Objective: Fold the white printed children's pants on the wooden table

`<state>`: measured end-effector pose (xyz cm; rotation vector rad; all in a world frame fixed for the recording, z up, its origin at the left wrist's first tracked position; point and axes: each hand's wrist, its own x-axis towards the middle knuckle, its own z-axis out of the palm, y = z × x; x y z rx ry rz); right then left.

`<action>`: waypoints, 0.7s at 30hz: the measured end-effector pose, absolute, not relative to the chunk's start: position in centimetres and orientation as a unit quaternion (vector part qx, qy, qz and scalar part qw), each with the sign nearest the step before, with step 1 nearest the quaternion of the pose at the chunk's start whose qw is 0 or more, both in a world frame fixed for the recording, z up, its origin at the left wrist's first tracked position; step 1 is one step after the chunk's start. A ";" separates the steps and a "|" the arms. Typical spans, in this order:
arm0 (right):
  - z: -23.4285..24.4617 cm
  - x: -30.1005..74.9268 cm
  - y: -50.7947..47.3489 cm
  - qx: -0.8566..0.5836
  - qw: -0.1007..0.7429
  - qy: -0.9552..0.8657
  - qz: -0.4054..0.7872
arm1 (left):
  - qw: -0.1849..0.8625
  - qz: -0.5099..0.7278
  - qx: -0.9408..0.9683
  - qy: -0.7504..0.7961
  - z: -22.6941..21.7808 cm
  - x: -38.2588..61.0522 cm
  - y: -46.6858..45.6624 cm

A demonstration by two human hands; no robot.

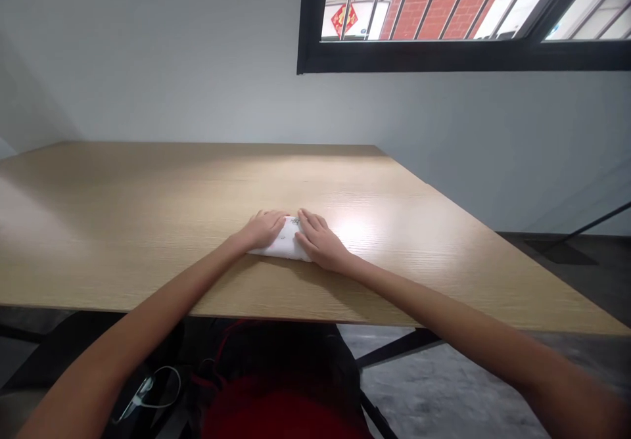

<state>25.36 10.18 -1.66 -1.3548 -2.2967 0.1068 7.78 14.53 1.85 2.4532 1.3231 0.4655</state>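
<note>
A white folded cloth-like piece (283,247) with small dark and reddish printed marks lies flat on the wooden table (305,183), near its front edge. Whether it is fabric or a soft packet I cannot tell. Across its left end rests my left hand (265,229), palm down, with the fingers laid flat and close together. My right hand (320,240) lies on the right end, fingers stretched out and the thumb a little apart. Both hands touch the piece and hide its two ends; its middle shows between them.
The table's front edge runs below my forearms, and its right edge slants toward a grey wall (172,64). A barred window (444,58) is at the upper right. Below the table are a white cable (170,370) and a dark table leg (399,347).
</note>
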 end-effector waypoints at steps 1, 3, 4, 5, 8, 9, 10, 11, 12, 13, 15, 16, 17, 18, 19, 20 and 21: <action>-1.9 26.2 10.4 -0.500 0.236 -0.831 0.062 | 0.166 0.153 0.860 0.458 1.8 7.3 14.8; -2.1 27.9 10.6 -0.519 0.265 -0.806 0.110 | 0.174 0.151 0.852 0.470 1.9 6.2 14.8; -2.1 28.6 10.5 -0.531 0.288 -0.785 0.136 | 0.175 0.156 0.843 0.484 2.0 5.6 14.3; -1.9 29.1 10.4 -0.545 0.315 -0.760 0.161 | 0.177 0.163 0.832 0.500 2.1 5.0 13.4; -1.2 29.6 9.9 -0.576 0.381 -0.689 0.218 | 0.181 0.187 0.797 0.545 2.5 3.9 9.2; -1.0 29.5 9.7 -0.577 0.386 -0.682 0.230 | 0.178 0.193 0.789 0.555 2.7 3.8 7.6; -0.8 29.3 9.6 -0.575 0.386 -0.682 0.235 | 0.172 0.197 0.785 0.562 2.8 3.6 6.0; -0.7 29.0 9.4 -0.571 0.383 -0.687 0.235 | 0.164 0.200 0.784 0.564 2.9 3.5 4.5; -0.5 28.7 9.1 -0.563 0.379 -0.696 0.234 | 0.158 0.200 0.786 0.563 3.0 3.4 3.3; -0.4 28.3 8.6 -0.550 0.374 -0.708 0.235 | 0.156 0.198 0.788 0.561 3.0 3.2 2.5; -0.3 27.3 7.2 -0.515 0.368 -0.736 0.240 | 0.153 0.191 0.792 0.559 2.8 2.6 1.8; -0.2 26.8 6.3 -0.495 0.364 -0.751 0.241 | 0.145 0.185 0.797 0.556 2.5 2.4 1.9; -0.2 26.2 5.4 -0.477 0.356 -0.768 0.236 | 0.129 0.176 0.805 0.551 2.2 2.1 2.2; -0.2 25.6 4.4 -0.463 0.346 -0.785 0.223 | 0.108 0.165 0.815 0.544 1.9 2.0 2.6; -0.2 25.0 3.5 -0.453 0.335 -0.801 0.201 | 0.088 0.155 0.826 0.535 1.5 2.1 3.0; -0.2 24.5 2.7 -0.444 0.323 -0.818 0.174 | 0.073 0.147 0.835 0.526 1.2 2.4 3.4; -0.3 24.0 2.1 -0.435 0.313 -0.832 0.145 | 0.070 0.145 0.841 0.516 0.9 2.8 3.7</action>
